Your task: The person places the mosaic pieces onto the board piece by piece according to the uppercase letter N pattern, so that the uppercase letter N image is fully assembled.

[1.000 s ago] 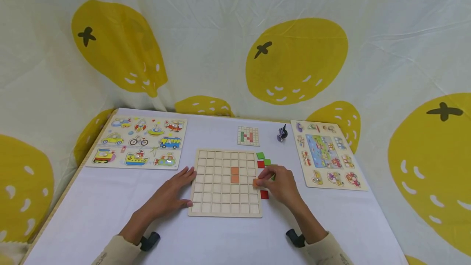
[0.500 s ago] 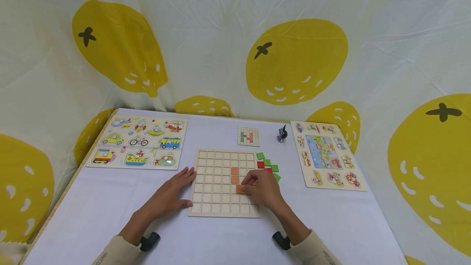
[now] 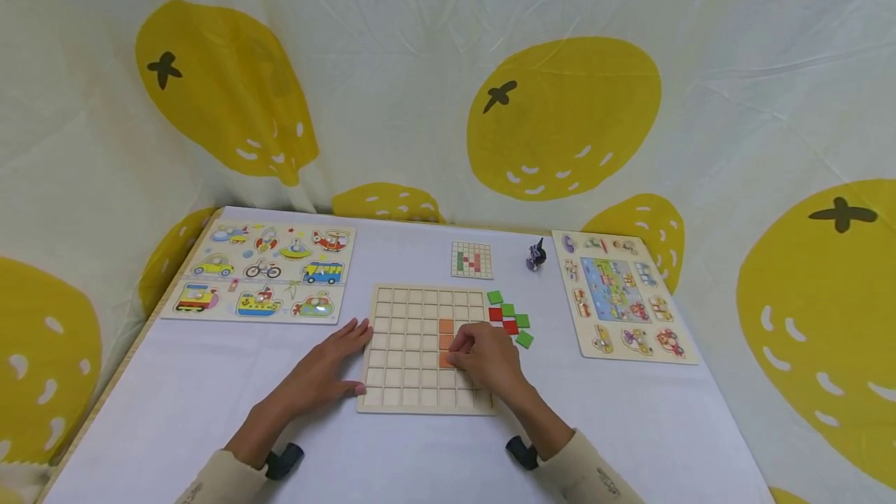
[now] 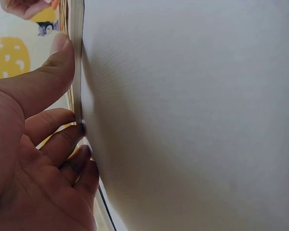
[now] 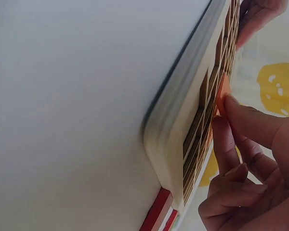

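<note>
A square wooden grid board (image 3: 397,378) lies on the white-covered table. My left hand (image 3: 320,370) rests at the board's left edge, fingers extended; in the left wrist view its thumb (image 4: 58,67) and fingertips meet the board's side. My right hand (image 3: 491,358) pinches an orange square tile (image 5: 222,94) between thumb and fingers over a cell right of the board's middle. That tile lines up below two other orange tiles (image 3: 446,326) seated in the same column. In the head view, the right fingers cover part of the held tile.
Loose green (image 3: 523,321) and red tiles (image 3: 510,327) lie right of the board. Behind it are a small pattern card (image 3: 472,260) and a dark figurine (image 3: 537,255). A vehicle puzzle (image 3: 259,271) lies left, another picture puzzle (image 3: 616,294) right.
My right hand has carried the orange tile left from the board's right edge to the cell below the two orange tiles. The left hand has stayed at the board's left edge.
</note>
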Available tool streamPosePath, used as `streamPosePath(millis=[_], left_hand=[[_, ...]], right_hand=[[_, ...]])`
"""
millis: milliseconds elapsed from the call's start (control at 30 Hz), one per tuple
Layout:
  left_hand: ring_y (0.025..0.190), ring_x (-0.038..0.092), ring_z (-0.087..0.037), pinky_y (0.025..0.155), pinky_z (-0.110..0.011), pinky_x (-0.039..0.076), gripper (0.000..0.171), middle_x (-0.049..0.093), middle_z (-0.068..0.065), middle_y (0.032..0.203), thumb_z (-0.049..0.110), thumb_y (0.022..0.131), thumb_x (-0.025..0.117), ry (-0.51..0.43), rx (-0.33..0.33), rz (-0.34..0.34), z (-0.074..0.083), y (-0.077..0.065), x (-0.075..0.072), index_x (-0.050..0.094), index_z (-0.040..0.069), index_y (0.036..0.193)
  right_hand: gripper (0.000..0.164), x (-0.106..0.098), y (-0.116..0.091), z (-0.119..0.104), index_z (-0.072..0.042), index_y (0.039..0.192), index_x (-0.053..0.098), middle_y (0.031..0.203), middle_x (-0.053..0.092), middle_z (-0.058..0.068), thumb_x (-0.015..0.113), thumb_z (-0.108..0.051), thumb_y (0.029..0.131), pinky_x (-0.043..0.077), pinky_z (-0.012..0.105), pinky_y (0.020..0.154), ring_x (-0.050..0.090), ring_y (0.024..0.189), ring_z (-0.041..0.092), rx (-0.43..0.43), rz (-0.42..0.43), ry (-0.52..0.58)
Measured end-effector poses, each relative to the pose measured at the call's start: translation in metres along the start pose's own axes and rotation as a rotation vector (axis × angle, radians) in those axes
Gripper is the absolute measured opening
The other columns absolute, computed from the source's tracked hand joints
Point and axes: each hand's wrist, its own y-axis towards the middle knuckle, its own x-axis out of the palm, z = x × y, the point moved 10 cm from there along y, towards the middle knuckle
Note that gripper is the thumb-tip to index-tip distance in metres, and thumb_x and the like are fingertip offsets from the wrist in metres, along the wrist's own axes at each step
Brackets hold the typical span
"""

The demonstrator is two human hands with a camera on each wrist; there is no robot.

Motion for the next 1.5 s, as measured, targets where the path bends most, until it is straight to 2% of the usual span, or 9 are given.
streamPosePath(millis=[233, 467, 800, 1000, 1233, 1500], left_hand=[[0.164, 0.025, -0.04, 0.126, -0.065, 0.032, 0.098, 0.034, -0.01, 0.174, 0.022, 0.081, 0.093, -0.004, -0.001, -0.001, 0.0, -0.001, 0.0, 0.042, 0.006, 0.163], [0.164, 0.025, -0.04, 0.126, -0.065, 0.033, 0.098, 0.034, -0.01, 0.174, 0.021, 0.08, 0.093, -0.002, -0.006, 0.0, 0.0, 0.0, -0.001, 0.042, 0.006, 0.163], [0.164, 0.025, -0.04, 0.126, -0.065, 0.032, 0.098, 0.033, -0.009, 0.174, 0.02, 0.08, 0.093, -0.014, -0.007, 0.001, 0.002, 0.0, -0.002, 0.042, 0.006, 0.163], [0.164, 0.024, -0.039, 0.126, -0.065, 0.032, 0.098, 0.033, -0.009, 0.174, 0.02, 0.08, 0.093, -0.017, -0.012, -0.001, 0.002, 0.0, -0.002, 0.042, 0.006, 0.163], [0.163, 0.025, -0.041, 0.125, -0.066, 0.032, 0.098, 0.034, -0.011, 0.174, 0.018, 0.079, 0.093, -0.008, -0.012, 0.003, 0.005, 0.0, -0.003, 0.042, 0.005, 0.162], [0.163, 0.025, -0.04, 0.125, -0.065, 0.032, 0.098, 0.034, -0.011, 0.174, 0.018, 0.08, 0.093, 0.004, -0.01, 0.002, 0.005, 0.0, -0.002, 0.042, 0.005, 0.162]], right_hand=[[0.019, 0.003, 0.001, -0.004, -0.022, 0.077, 0.074, 0.072, 0.062, -0.007, 0.09, -0.02, 0.085, 0.046, 0.027, 0.057, 0.057, 0.07, 0.011, -0.026, -0.02, -0.015], [0.017, 0.0, 0.001, 0.003, -0.024, 0.08, 0.075, 0.072, 0.064, -0.008, 0.091, -0.023, 0.085, 0.048, 0.028, 0.063, 0.059, 0.074, 0.013, -0.027, -0.049, 0.026], [0.015, -0.035, -0.002, 0.024, -0.022, 0.087, 0.077, 0.079, 0.068, -0.009, 0.09, -0.016, 0.084, 0.043, 0.03, 0.067, 0.054, 0.078, 0.016, -0.013, 0.027, 0.088], [0.015, -0.048, -0.007, 0.043, -0.021, 0.093, 0.078, 0.084, 0.069, -0.008, 0.09, -0.016, 0.085, 0.044, 0.031, 0.074, 0.054, 0.085, 0.018, 0.031, 0.032, 0.083], [0.016, -0.052, -0.014, 0.061, -0.02, 0.095, 0.08, 0.087, 0.073, -0.005, 0.09, -0.015, 0.085, 0.046, 0.028, 0.071, 0.056, 0.087, 0.018, 0.081, 0.009, 0.069], [0.021, -0.049, -0.021, 0.074, -0.021, 0.095, 0.081, 0.091, 0.074, -0.006, 0.094, -0.013, 0.08, 0.047, 0.029, 0.076, 0.058, 0.091, 0.019, 0.102, -0.017, 0.031]])
